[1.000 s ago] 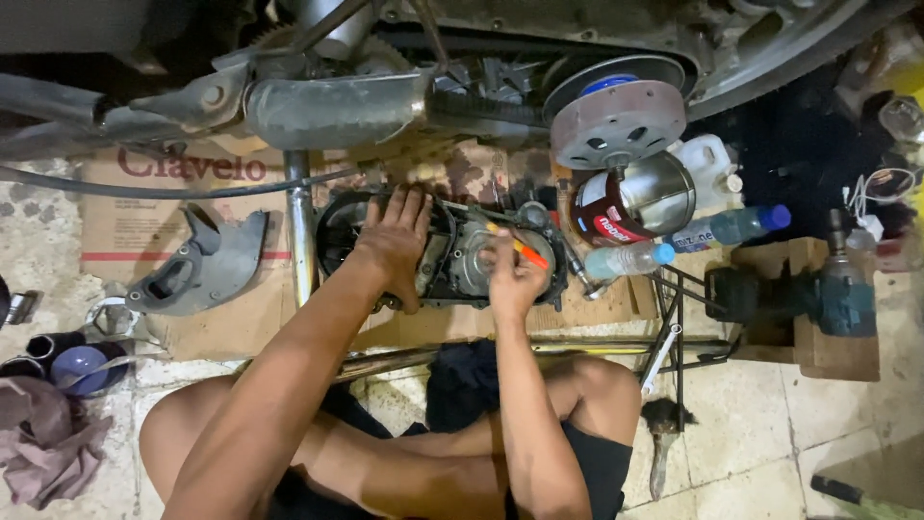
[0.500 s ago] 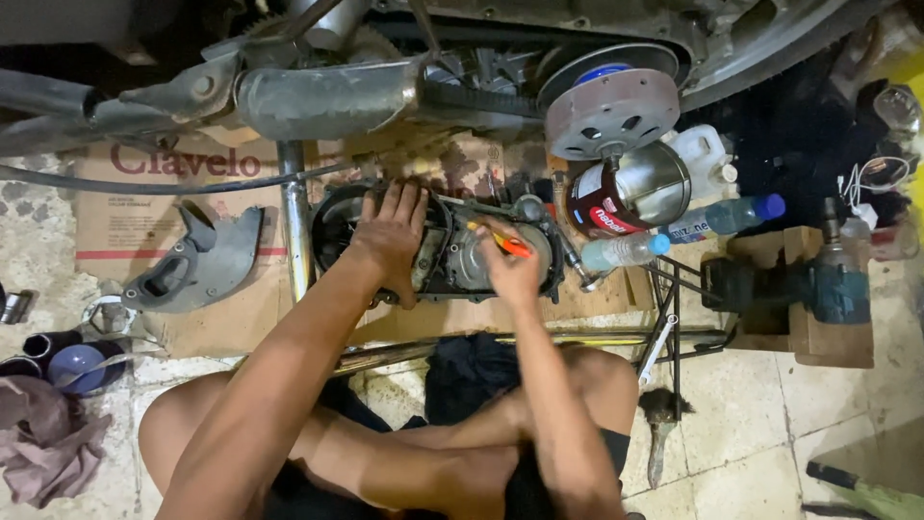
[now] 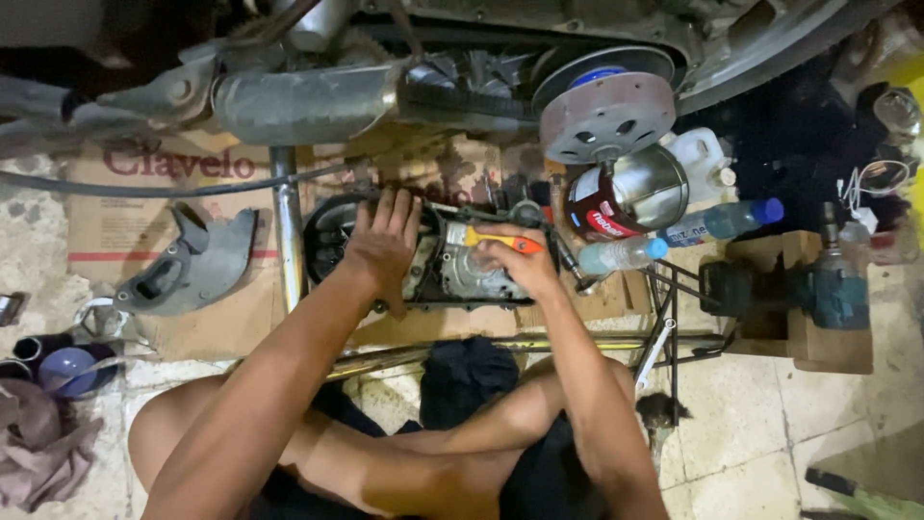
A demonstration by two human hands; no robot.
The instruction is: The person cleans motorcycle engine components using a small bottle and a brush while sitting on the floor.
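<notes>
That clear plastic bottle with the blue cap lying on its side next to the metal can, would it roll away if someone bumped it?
Probably: the bottle lies on its round side, so a nudge could roll it. It looks partly empty, so likely light. The metal can and a second bottle beside it might stop it.

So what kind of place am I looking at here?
Most likely a small motorbike repair spot, with work done on the floor. An exhaust pipe and clutch pulley hang overhead, an engine cover lies on flattened cardboard, and a power tool sits nearby.

Orange-handled screwdriver [image 3: 491, 238], blue-capped clear bottles [image 3: 722, 221], brown cardboard [image 3: 115, 231], grey metal cover [image 3: 192, 265], red-black tin [image 3: 602, 207].
</notes>
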